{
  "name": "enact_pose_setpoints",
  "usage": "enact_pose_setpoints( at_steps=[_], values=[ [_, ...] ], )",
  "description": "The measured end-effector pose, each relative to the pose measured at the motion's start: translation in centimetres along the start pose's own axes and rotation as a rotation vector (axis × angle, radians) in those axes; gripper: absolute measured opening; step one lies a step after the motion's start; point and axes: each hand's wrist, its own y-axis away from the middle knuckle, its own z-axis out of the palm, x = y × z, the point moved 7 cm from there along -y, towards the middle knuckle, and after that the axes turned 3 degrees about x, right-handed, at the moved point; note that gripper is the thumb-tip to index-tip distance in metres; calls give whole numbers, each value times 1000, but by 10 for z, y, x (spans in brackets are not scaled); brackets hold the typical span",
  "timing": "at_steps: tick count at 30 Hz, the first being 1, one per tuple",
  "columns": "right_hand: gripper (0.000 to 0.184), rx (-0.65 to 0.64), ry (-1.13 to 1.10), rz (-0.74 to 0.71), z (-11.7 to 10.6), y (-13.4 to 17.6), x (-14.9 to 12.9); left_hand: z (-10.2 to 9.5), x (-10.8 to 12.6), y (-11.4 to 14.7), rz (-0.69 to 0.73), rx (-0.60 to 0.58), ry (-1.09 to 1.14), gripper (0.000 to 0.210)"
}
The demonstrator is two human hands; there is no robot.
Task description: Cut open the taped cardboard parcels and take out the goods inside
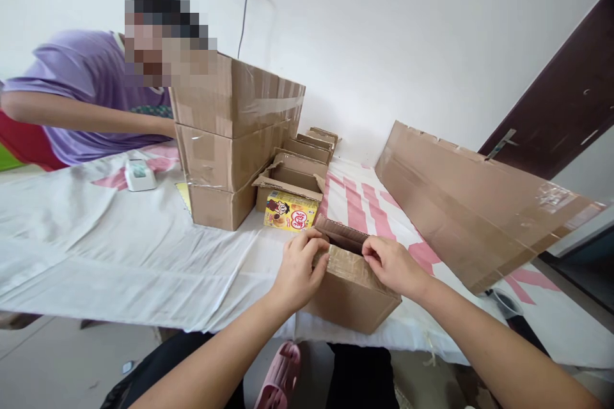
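Note:
A small cardboard box [352,303] stands at the table's near edge, its top partly open and a dark gap showing inside. My left hand [300,268] is closed on the box's upper left edge, fingers curled over the rim. At the upper right edge, my right hand [394,265] pinches the cardboard between thumb and fingers. Clear tape lies along the near top of this box. Just beyond my left hand is a yellow printed packet [291,211], upright against an open cardboard box [300,172].
More open boxes [316,140] line up behind. Taped cartons [211,166] are stacked on the left, and a large cardboard panel [474,204] leans at right. A person in a purple shirt [81,77] sits behind the stack, near a small white device [140,174]. White cloth [144,255] covers the table.

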Motion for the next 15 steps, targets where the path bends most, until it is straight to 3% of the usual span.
enact_pose_setpoints(
  at_steps=[15],
  values=[
    [15,148,70,-257,2,9,-15,3,3,0,38,-31,35,14]
  ],
)
